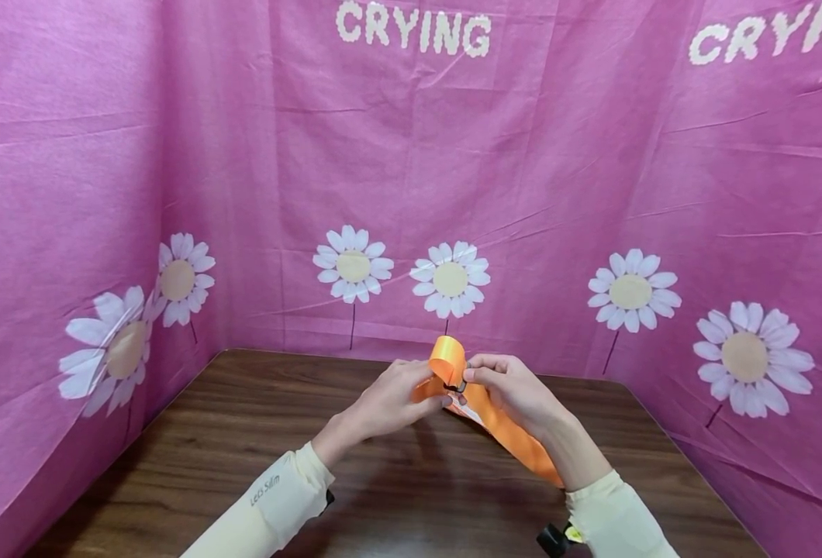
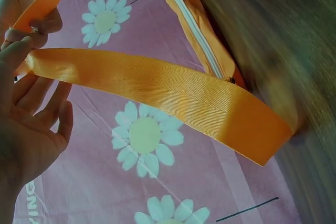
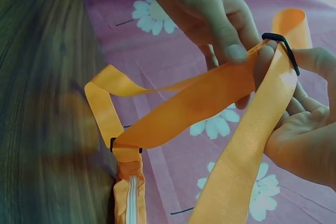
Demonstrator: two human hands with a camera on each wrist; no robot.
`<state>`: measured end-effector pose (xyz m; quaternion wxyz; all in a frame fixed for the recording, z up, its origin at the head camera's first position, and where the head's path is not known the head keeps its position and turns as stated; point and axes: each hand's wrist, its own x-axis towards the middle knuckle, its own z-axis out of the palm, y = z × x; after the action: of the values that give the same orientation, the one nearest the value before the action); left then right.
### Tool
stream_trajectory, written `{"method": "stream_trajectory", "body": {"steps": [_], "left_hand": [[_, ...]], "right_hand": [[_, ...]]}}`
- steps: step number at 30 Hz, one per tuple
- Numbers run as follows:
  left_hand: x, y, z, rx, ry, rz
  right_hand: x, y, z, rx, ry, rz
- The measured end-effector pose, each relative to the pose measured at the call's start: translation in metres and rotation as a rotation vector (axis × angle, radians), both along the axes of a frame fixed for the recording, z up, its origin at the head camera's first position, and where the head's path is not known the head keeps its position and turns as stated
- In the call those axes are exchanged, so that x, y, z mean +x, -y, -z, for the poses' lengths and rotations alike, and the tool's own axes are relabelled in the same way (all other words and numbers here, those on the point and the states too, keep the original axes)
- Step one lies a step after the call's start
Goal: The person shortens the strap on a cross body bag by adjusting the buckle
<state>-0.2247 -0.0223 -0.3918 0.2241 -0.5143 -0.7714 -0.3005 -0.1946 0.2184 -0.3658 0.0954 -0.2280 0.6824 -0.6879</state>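
Note:
An orange webbing strap (image 1: pixel 516 446) runs between both hands, and part of it stands up in a loop (image 1: pixel 447 355). My left hand (image 1: pixel 393 399) pinches the strap between thumb and fingers. At the black slider buckle (image 3: pixel 286 51), my right hand (image 1: pixel 516 391) pinches its edge, with the strap threaded through it. One end of the strap joins a second black buckle (image 3: pixel 112 144) on an orange fabric pouch (image 3: pixel 122 192) with a white zipper (image 2: pixel 194 30). Most of the pouch is hidden or cut off in each view.
A dark brown wooden table (image 1: pixel 243 434) lies below the hands. Pink cloth (image 1: pixel 411 155) printed with white daisies hangs around its back and sides. Each forearm wears a pale sleeve (image 1: pixel 264 504), and a black device (image 1: pixel 554 539) shows by the right wrist.

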Motion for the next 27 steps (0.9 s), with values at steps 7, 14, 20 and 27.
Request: {"method": "stream_trajectory", "body": {"steps": [7, 14, 20, 27], "left_hand": [[0.001, 0.007, -0.001, -0.101, 0.035, -0.119], [-0.004, 0.010, 0.002, -0.174, -0.002, -0.206], [-0.011, 0.014, 0.007, -0.227, -0.055, -0.242], [-0.018, 0.019, 0.009, -0.221, -0.065, -0.227]], "right_hand": [[0.001, -0.006, -0.005, -0.040, -0.001, 0.008], [0.003, -0.014, -0.014, -0.148, -0.003, -0.028], [0.004, -0.021, -0.019, -0.224, -0.049, -0.099], [0.008, -0.028, -0.025, -0.265, -0.064, -0.119]]}}
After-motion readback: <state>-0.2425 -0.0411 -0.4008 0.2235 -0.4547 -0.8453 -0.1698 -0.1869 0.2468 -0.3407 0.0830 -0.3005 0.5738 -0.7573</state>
